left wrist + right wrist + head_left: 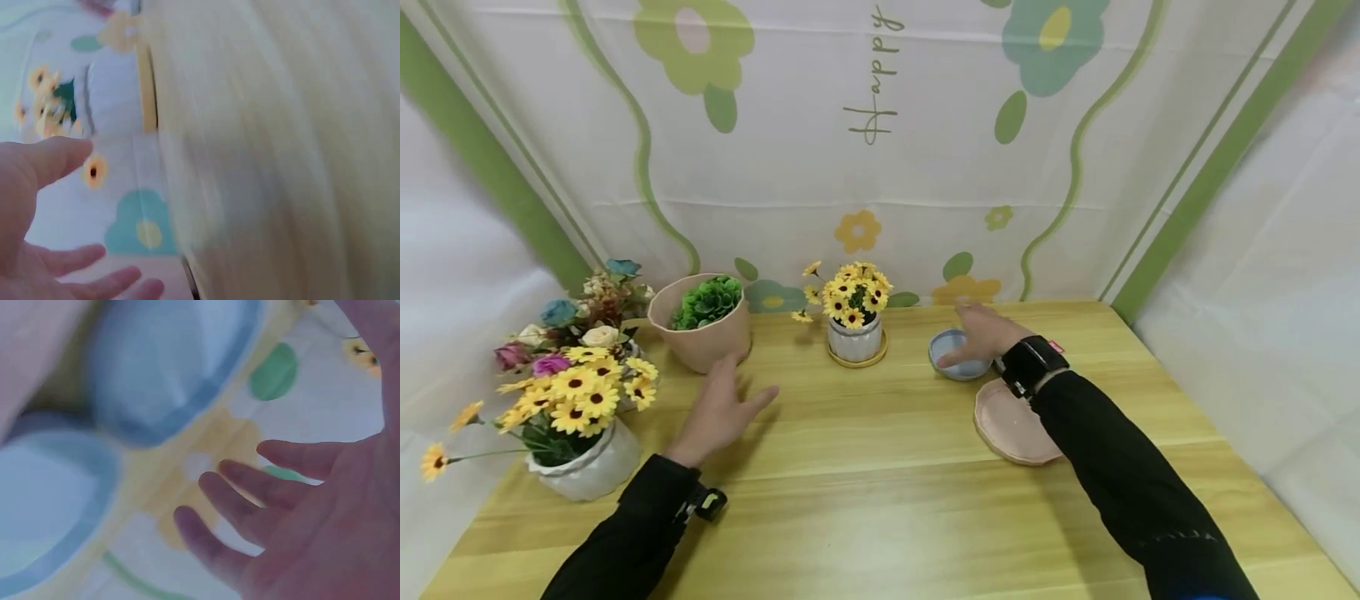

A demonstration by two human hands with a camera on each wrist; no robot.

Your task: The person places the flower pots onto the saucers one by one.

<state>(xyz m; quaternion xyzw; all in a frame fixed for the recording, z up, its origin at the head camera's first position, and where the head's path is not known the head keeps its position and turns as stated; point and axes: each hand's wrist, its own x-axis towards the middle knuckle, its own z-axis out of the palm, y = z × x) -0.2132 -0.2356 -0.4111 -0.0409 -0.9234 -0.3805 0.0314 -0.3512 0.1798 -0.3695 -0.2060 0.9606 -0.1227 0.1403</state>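
My left hand (pixel 718 414) reaches over the table beside the pink pot (pixel 700 340), which holds a green leafy plant (pixel 709 302). Its fingers and thumb are spread with nothing held; whether the fingertips touch the pot I cannot tell. Over a small blue bowl (pixel 946 343) hovers my right hand (pixel 988 332), thumb and fingers apart. Two blue-rimmed dishes, one (pixel 175 369) above the other (pixel 56 506), appear in the right wrist view, blurred and apart from the relaxed fingers (pixel 212 544). A pink scalloped plate (pixel 1011 425) lies partly under the right forearm.
A small white pot of yellow flowers (pixel 856 340) stands on a saucer at the back middle. On the left are a larger white flower pot (pixel 591 467) and a mixed bouquet (pixel 601 335). A printed cloth (pixel 925 167) hangs behind the wooden table (pixel 865 500).
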